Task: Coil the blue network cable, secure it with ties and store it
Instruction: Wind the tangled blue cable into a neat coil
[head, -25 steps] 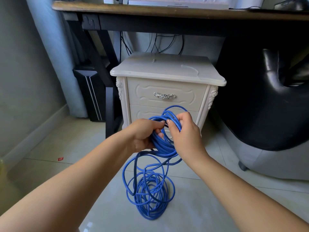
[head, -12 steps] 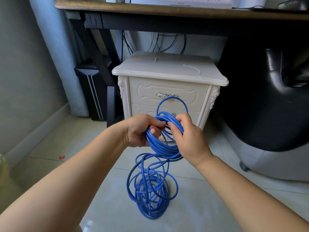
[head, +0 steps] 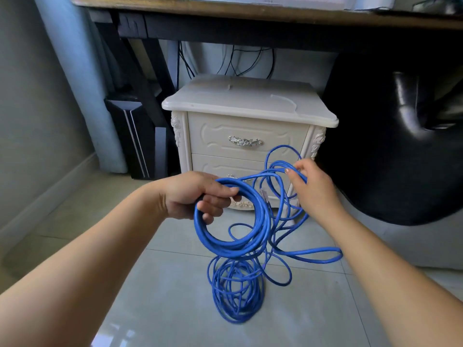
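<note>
Coil of blue network cable point(head: 233, 249) hangs in front of the nightstand point(head: 248, 136), level with its lower drawer, several turns lying tidy. The rest sits as a loose heap point(head: 235, 291) on the floor point(head: 162, 284) just before the nightstand's base, under the coil. Left hand point(head: 198, 196): grip closed round the coil's top, fingers curled through the ring, thumb over. Right hand point(head: 313, 189), near the nightstand's right front corner: grip pinches a few slack loops, held apart from the coil. Step in hand, as I read it: adding the next turn. To do well: size each new loop to match the coil, lay it flat under the left thumb, and let the strand roll in the right fingers so twist runs out toward the heap. Risk: slack loops crossing below the right hand look apt to knot; part them before drawing up.
</note>
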Demonstrator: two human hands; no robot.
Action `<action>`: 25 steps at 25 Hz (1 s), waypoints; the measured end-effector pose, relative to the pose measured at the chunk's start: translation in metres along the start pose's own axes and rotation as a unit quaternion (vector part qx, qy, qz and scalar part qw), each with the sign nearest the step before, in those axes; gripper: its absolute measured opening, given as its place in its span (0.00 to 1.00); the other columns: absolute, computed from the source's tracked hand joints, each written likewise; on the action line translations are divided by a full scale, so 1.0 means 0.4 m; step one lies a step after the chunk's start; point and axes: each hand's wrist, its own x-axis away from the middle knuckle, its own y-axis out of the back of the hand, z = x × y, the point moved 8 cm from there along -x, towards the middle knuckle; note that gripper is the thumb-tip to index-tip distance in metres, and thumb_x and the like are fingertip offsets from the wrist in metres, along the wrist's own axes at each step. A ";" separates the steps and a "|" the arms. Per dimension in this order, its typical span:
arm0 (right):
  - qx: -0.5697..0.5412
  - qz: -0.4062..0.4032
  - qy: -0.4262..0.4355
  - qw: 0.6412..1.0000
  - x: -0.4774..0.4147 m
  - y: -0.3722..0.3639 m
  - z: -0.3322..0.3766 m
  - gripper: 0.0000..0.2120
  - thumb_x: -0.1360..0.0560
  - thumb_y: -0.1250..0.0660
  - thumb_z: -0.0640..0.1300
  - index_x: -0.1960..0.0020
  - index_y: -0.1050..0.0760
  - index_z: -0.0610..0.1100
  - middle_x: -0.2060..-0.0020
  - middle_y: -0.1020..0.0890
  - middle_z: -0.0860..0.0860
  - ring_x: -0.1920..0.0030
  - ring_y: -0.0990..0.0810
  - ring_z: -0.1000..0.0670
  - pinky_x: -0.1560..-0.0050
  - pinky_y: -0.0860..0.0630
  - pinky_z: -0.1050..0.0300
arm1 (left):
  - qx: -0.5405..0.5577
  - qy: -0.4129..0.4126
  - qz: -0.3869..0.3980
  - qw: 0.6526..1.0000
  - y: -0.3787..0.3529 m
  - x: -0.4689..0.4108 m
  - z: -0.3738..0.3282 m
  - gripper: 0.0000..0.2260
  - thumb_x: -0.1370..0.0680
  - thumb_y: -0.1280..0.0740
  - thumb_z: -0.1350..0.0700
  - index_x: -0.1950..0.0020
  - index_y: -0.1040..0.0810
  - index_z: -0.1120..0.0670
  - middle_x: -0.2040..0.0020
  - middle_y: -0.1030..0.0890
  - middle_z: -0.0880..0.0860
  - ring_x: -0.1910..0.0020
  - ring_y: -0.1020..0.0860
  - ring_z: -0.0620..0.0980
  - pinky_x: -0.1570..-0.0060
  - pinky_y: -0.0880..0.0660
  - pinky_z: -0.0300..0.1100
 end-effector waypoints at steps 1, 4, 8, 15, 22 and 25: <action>-0.007 0.020 -0.031 0.999 -0.008 -0.021 -0.019 0.06 0.20 0.38 0.52 0.51 0.30 0.50 0.54 0.19 0.46 0.57 0.22 0.43 0.59 0.27 0.51 | -0.023 -0.019 -0.015 0.999 -0.004 -0.001 -0.006 0.05 0.22 0.35 0.57 0.55 0.22 0.58 0.75 0.40 0.47 0.80 0.39 0.41 0.76 0.33 0.35; 0.019 0.056 -0.087 0.994 -0.018 -0.057 -0.062 0.09 0.20 0.39 0.53 0.46 0.27 0.49 0.46 0.18 0.45 0.47 0.21 0.44 0.48 0.27 0.53 | -0.105 -0.071 -0.084 0.988 0.009 0.007 -0.026 0.05 0.20 0.36 0.57 0.51 0.25 0.59 0.72 0.42 0.50 0.77 0.41 0.44 0.74 0.33 0.36; -0.236 0.169 -0.095 0.952 0.017 -0.075 0.047 0.24 0.21 0.49 0.64 0.40 0.24 0.50 0.46 0.17 0.46 0.43 0.19 0.47 0.41 0.27 0.54 | -0.164 -0.146 -0.155 0.963 0.027 0.008 -0.057 0.04 0.18 0.38 0.58 0.48 0.27 0.59 0.73 0.40 0.51 0.75 0.39 0.47 0.70 0.32 0.38; -0.311 0.211 0.002 0.927 0.065 -0.092 0.149 0.16 0.17 0.43 0.42 0.39 0.27 0.63 0.51 0.18 0.57 0.56 0.20 0.55 0.56 0.20 0.58 | -0.129 -0.177 -0.181 0.959 0.051 0.018 -0.066 0.07 0.18 0.39 0.58 0.44 0.28 0.61 0.72 0.41 0.50 0.75 0.41 0.47 0.70 0.33 0.38; -0.405 0.171 -0.048 0.897 0.085 -0.110 0.149 0.17 0.17 0.44 0.42 0.43 0.22 0.61 0.47 0.17 0.61 0.47 0.20 0.59 0.47 0.25 0.59 | 0.013 -0.218 -0.171 0.961 0.045 0.024 -0.078 0.07 0.19 0.40 0.55 0.50 0.26 0.58 0.73 0.42 0.47 0.76 0.43 0.44 0.74 0.38 0.36; -0.452 0.162 -0.063 0.875 0.094 -0.119 0.161 0.15 0.19 0.44 0.52 0.40 0.21 0.60 0.42 0.19 0.62 0.38 0.24 0.60 0.32 0.33 0.57 | 0.058 -0.232 -0.173 0.955 0.039 0.015 -0.078 0.08 0.19 0.40 0.54 0.51 0.26 0.57 0.73 0.42 0.46 0.77 0.43 0.43 0.73 0.39 0.35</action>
